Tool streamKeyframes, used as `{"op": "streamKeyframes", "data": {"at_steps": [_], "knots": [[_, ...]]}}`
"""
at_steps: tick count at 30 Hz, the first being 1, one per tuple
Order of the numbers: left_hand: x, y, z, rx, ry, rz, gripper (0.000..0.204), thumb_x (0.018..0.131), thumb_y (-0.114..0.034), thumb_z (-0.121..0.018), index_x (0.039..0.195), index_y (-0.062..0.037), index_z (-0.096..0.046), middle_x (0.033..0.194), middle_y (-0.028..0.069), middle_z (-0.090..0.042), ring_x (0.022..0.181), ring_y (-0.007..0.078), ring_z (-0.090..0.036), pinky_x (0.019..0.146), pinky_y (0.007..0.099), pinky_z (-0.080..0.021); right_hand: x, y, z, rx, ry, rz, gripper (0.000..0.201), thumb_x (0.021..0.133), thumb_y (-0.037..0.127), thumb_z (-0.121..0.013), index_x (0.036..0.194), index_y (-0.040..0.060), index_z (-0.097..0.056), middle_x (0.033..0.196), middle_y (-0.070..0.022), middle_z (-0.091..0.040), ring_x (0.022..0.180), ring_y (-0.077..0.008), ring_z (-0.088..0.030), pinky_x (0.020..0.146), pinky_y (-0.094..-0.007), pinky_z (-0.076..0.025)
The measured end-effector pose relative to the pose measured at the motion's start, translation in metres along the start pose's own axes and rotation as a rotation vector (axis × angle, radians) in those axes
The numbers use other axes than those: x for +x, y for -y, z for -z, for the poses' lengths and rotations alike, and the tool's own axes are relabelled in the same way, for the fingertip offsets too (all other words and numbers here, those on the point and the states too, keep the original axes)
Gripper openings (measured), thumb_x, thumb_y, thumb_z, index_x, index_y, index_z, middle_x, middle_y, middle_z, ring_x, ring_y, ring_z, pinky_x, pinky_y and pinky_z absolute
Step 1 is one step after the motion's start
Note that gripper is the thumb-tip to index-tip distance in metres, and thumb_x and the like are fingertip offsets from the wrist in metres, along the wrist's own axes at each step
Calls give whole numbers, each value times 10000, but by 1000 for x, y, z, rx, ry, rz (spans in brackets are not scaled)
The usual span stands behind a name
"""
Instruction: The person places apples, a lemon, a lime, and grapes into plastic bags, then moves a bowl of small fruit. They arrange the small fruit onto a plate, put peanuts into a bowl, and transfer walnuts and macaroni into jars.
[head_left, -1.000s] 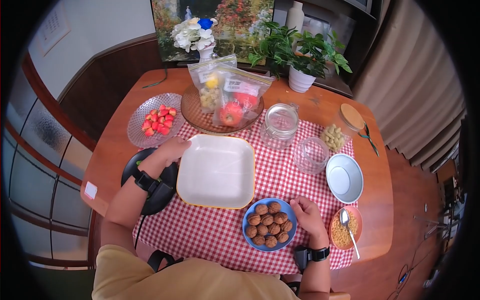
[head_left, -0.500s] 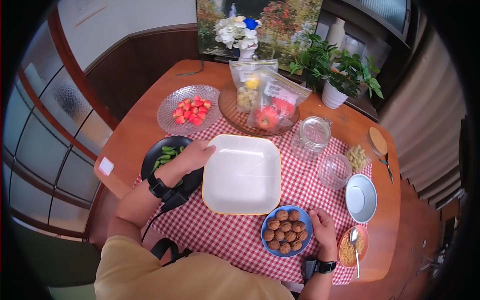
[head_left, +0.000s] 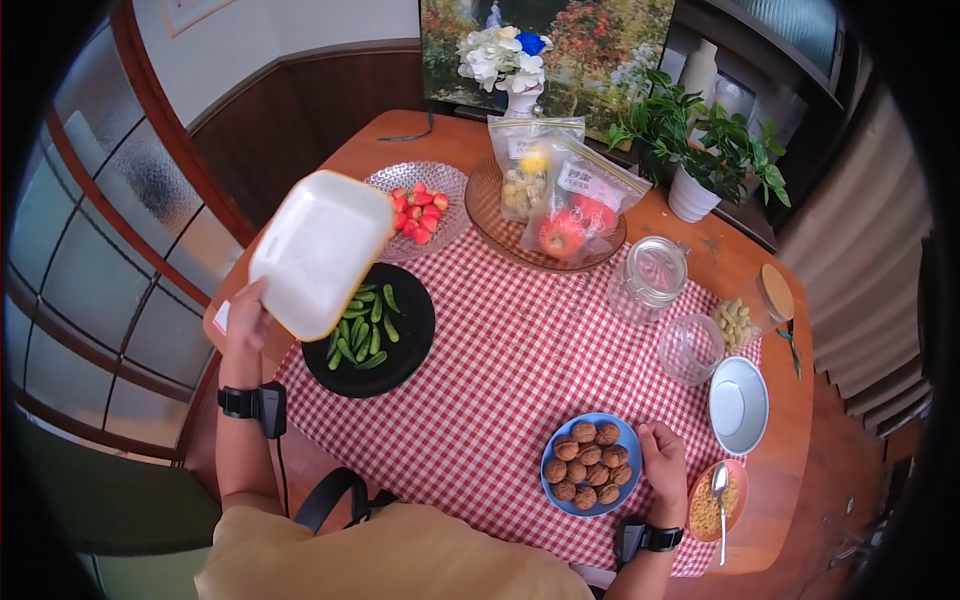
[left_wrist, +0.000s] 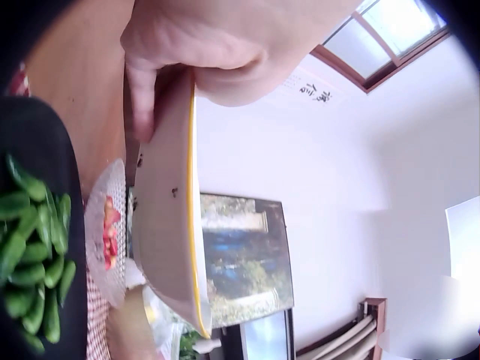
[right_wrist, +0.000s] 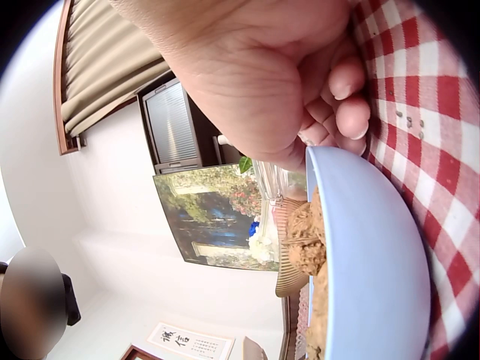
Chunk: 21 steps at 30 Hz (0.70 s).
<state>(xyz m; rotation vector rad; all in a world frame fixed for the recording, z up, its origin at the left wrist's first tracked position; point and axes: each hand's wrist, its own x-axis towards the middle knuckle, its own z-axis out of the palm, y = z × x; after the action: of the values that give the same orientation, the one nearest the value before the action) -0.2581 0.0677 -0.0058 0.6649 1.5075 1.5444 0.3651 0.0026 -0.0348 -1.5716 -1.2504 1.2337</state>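
My left hand (head_left: 248, 318) grips a white rectangular baking dish (head_left: 322, 250) with a yellow rim by its near-left edge. Raised and tilted, the dish overlaps the glass plate's left side in the head view. Seen from the left wrist, its outer wall (left_wrist: 161, 202) faces the camera, with a finger along it. Small green cucumbers (head_left: 362, 328) lie on a black plate (head_left: 415, 345) just right of this hand. At the front right, my right hand (head_left: 664, 468) holds the rim of a blue bowl (right_wrist: 375, 255) of walnuts (head_left: 590, 464), fingers curled against its outside; its thumb is mostly hidden.
Strawberries (head_left: 420, 212) sit in a glass plate (head_left: 450, 185); zip bags (head_left: 575, 205) of fruit stand on a brown glass plate (head_left: 490, 215). Rightward are a clip jar (head_left: 648, 280), a glass bowl (head_left: 690, 350), a pale-blue bowl (head_left: 738, 405) and an orange bowl (head_left: 738, 478) with a spoon (head_left: 721, 500).
My left hand has lifted the baking dish off the checked cloth and carried it left, past the black plate, uncovering the cucumbers. My right hand stays at the walnut bowl; the head view has shifted.
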Motion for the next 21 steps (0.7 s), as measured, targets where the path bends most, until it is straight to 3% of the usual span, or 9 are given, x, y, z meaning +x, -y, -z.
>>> {"op": "streamKeyframes", "data": {"at_steps": [2, 3, 5, 9, 11, 12, 14, 18, 21], "knots": [[9, 6, 21, -155, -239, -174, 313, 950, -167, -518, 1194, 26, -558, 1117, 102, -633, 982, 181, -623, 783, 272, -519, 0, -1, -1, -9, -11, 9, 245, 977, 219, -549, 816, 42, -597, 632, 63, -530, 524, -13, -442, 462, -187, -344], [17, 10, 33, -153, -233, -174, 313, 950, -167, -518, 1194, 26, -558, 1117, 102, -633, 982, 181, -623, 783, 272, -519, 0, 0, -1, -11, -12, 20, 243, 977, 218, -548, 816, 43, -598, 633, 64, -531, 524, -12, -440, 462, -186, -342], [32, 19, 58, -100, -517, -94, 336, 951, -127, -468, 1272, -41, -519, 1191, 94, -603, 1074, 206, -596, 814, 312, -523, -1, 1, -1, -11, -16, 30, 241, 978, 217, -547, 817, 44, -599, 633, 64, -532, 524, -10, -438, 463, -185, -340], [37, 32, 69, -54, -548, -111, 386, 942, -93, -420, 1324, -102, -481, 1228, 74, -586, 1108, 232, -584, 845, 368, -527, 0, 0, -1, -14, -18, 1, 242, 977, 216, -548, 813, 45, -599, 625, 68, -528, 518, -8, -431, 462, -182, -335], [29, 32, 58, -82, -581, -203, 426, 888, -4, -377, 1284, -88, -513, 1179, 120, -598, 991, 284, -635, 729, 408, -575, 0, -1, -1, -12, -24, -1, 243, 977, 216, -549, 812, 45, -598, 619, 69, -525, 514, -7, -428, 460, -182, -333], [24, 28, 50, -83, -575, -203, 426, 888, -4, -377, 1284, -88, -513, 1179, 120, -598, 991, 284, -635, 729, 408, -575, 0, -2, -1, -13, -25, 11, 244, 977, 217, -550, 810, 45, -598, 613, 71, -522, 510, -7, -425, 455, -182, -329], [16, 24, 41, -96, -580, -152, 441, 896, -4, -366, 1306, -97, -497, 1219, 107, -581, 1050, 281, -612, 788, 425, -561, 0, -1, -1, -16, -26, 20, 246, 976, 219, -551, 809, 45, -597, 606, 73, -518, 505, -6, -421, 451, -182, -325], [43, 45, 80, -88, -587, -63, 466, 908, 3, -345, 1344, -110, -463, 1277, 89, -552, 1130, 282, -569, 863, 439, -533, 0, 0, -1, -15, -19, -41, 249, 976, 222, -553, 806, 45, -596, 602, 74, -513, 499, -5, -414, 444, -184, -316], [50, 49, 89, -122, -501, -28, 456, 933, -14, -336, 1364, -121, -436, 1325, 65, -518, 1186, 269, -521, 909, 445, -503, -1, 4, -2, -2, -26, -47, 252, 976, 221, -552, 800, 46, -592, 600, 74, -511, 498, -5, -412, 443, -184, -313]]}}
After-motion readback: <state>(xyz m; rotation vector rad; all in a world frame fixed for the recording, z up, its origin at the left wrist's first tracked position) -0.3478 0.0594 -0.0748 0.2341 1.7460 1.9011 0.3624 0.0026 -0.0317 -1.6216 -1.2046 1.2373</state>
